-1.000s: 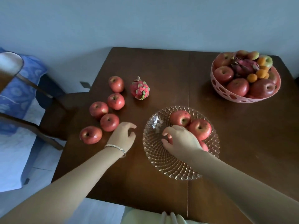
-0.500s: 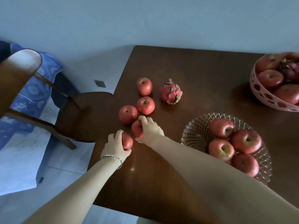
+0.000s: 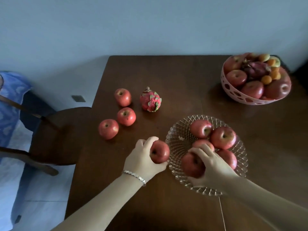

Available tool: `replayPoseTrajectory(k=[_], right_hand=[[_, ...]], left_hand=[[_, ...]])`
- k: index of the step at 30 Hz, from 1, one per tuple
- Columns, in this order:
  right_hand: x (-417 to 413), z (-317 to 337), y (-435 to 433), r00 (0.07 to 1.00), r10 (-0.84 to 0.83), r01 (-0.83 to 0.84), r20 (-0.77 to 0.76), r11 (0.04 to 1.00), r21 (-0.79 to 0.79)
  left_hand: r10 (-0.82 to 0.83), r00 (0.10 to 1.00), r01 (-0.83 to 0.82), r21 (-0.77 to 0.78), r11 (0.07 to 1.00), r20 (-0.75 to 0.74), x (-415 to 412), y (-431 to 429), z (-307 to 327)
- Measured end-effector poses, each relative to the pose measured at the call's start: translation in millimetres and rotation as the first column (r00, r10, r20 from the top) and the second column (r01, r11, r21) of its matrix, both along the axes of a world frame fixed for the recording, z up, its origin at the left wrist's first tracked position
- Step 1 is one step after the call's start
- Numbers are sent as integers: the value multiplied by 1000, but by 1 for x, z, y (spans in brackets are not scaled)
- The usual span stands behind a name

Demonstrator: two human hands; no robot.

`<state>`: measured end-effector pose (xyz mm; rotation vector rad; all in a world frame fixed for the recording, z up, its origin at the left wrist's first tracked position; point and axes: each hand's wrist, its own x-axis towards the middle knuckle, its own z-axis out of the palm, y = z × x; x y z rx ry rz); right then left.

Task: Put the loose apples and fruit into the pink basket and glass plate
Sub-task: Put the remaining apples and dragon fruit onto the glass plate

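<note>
My left hand grips a red apple just left of the glass plate's rim. My right hand holds another red apple over the near left part of the plate, which holds several apples. Three loose apples lie on the table to the left: one at the back, one in the middle, one nearest the edge. A pink dragon fruit stands beside them. The pink basket at the far right is full of mixed fruit.
The dark wooden table stands against a pale wall. A wooden chair is at the table's left edge, with blue cloth further left. My legs show at the bottom.
Both hands have picked an apple from the loose group and carried it right. The right hand's apple is now over the plate, the left hand's apple at its rim.
</note>
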<state>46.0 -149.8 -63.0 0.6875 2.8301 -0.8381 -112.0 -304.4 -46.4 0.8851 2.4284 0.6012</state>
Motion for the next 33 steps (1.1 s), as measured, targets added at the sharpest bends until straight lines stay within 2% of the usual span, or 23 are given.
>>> replayPoseTrajectory(k=[2, 5, 7, 9, 13, 15, 18, 21, 23, 26, 30, 32, 33], right_hand=[[18, -9, 12, 995, 65, -75, 74, 988, 138], [36, -18, 26, 974, 161, -197, 162, 951, 239], [43, -23, 29, 960, 235, -269, 149, 920, 284], [48, -28, 30, 960, 244, -275, 137, 913, 300], [56, -30, 34, 968, 228, -248, 100, 927, 282], [62, -32, 38, 973, 218, -230, 72, 938, 258], [64, -27, 41, 978, 198, -205, 62, 969, 141], [62, -23, 44, 975, 188, -201, 120, 974, 105], [59, -22, 45, 975, 180, -194, 126, 975, 109], [58, -18, 45, 979, 170, -181, 112, 979, 96], [52, -10, 42, 979, 193, -198, 60, 974, 106], [42, -7, 37, 968, 250, -249, -12, 967, 57], [34, -5, 35, 958, 286, -285, -21, 958, 39]], left_hand=[[-100, 995, 99, -36, 994, -24, 14, 17, 0], [-227, 973, 221, -137, 966, -28, 37, 39, -5], [-276, 961, 266, -201, 943, -20, 49, 51, -10], [-300, 954, 285, -265, 921, -14, 60, 61, -14], [-296, 955, 283, -309, 908, 5, 69, 70, -20], [-260, 964, 266, -260, 928, 55, 71, 72, -21], [-222, 961, 250, -179, 952, 164, 73, 71, -21], [-29, 952, 63, -104, 993, 306, 76, 69, -19], [98, 946, -67, -110, 992, 308, 78, 67, -19], [181, 943, -161, -94, 982, 278, 84, 67, -23], [276, 906, -266, -73, 961, 320, 87, 66, -26], [300, 862, -306, -53, 950, 409, 83, 65, -26], [319, 804, -351, -32, 936, 501, 82, 65, -24]])
